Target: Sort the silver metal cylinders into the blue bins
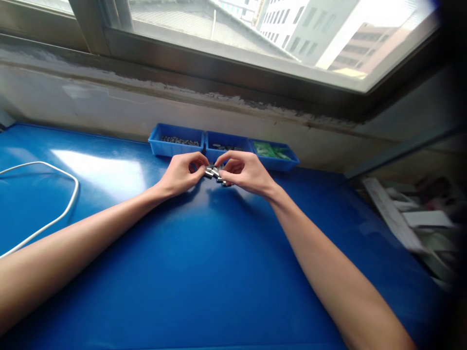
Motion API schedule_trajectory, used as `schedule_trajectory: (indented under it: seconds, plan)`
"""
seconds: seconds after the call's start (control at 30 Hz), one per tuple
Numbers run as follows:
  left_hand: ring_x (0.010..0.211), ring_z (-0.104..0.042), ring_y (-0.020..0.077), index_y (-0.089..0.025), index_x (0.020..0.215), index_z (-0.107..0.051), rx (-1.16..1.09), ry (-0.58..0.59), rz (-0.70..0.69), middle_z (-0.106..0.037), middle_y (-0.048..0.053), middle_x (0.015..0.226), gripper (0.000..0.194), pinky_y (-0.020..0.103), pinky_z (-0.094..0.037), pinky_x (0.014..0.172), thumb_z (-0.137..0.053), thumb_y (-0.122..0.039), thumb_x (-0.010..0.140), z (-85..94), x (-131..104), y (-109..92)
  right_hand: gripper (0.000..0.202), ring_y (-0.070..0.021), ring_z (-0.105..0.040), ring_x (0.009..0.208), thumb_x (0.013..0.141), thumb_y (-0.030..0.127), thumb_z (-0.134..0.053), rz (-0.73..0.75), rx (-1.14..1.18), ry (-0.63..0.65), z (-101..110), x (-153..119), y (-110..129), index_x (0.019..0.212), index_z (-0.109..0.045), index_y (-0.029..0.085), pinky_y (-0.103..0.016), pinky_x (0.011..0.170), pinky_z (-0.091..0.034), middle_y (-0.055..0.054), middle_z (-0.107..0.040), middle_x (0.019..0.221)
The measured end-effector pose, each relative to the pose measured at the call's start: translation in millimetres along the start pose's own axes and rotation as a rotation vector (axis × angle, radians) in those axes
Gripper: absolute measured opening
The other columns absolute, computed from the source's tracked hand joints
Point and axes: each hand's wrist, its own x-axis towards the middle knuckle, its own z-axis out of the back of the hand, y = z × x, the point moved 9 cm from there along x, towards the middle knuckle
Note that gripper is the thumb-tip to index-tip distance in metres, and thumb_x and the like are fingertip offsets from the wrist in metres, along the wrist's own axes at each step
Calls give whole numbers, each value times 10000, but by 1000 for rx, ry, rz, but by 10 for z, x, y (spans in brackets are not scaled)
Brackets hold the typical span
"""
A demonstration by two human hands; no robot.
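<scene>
Several small metal pieces (pixel 212 171), silvery with dark edges, are bunched between my two hands, above the blue table (pixel 189 272). My left hand (pixel 184 172) pinches them from the left with thumb and forefinger. From the right, my right hand (pixel 246 172) grips them with its thumb and curled fingers. How the pieces join is too small to tell. Just behind the hands stand three blue bins: the left bin (pixel 175 148) holds small grey parts, the middle bin (pixel 208 153) holds dark metal parts, and the right bin (pixel 280 164) holds green items.
A white cable (pixel 76 187) curves over the table's left side. Behind the bins is a wall (pixel 120 109) below a window frame (pixel 219 63). Blurred pale objects (pixel 426 218) lie beyond the table's right edge.
</scene>
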Motion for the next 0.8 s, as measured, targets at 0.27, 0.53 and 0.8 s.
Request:
schedule_trajectory:
  seconds: [0.27, 0.53, 0.8]
  plan:
    - [693, -603, 137, -158, 890, -727, 79, 39, -105, -728, 39, 856, 167, 246, -464, 666, -584, -174, 805, -74, -18, -66, 298, -139, -702, 682, 757, 333, -711, -134, 324, -462, 368, 48, -427, 1004, -710, 167, -258, 681, -588, -20, -727, 762]
    - [820, -656, 176, -172, 928, -765, 159, 97, -180, -702, 65, 955, 188, 282, -505, 771, -659, -259, 799, -135, -68, -152, 255, -158, -738, 820, 780, 294, -721, -124, 381, -420, 320, 56, -335, 1002, -716, 169, -286, 796, -596, -60, -766, 945]
    - [934, -646, 223, -185, 994, -744, 271, 128, -187, -671, 76, 1011, 207, 336, -507, 854, -645, -285, 842, -167, -86, -122, 176, -135, -689, 687, 785, 256, -685, -128, 281, -276, 188, 72, -326, 909, -747, 147, -228, 634, -555, -58, -753, 814]
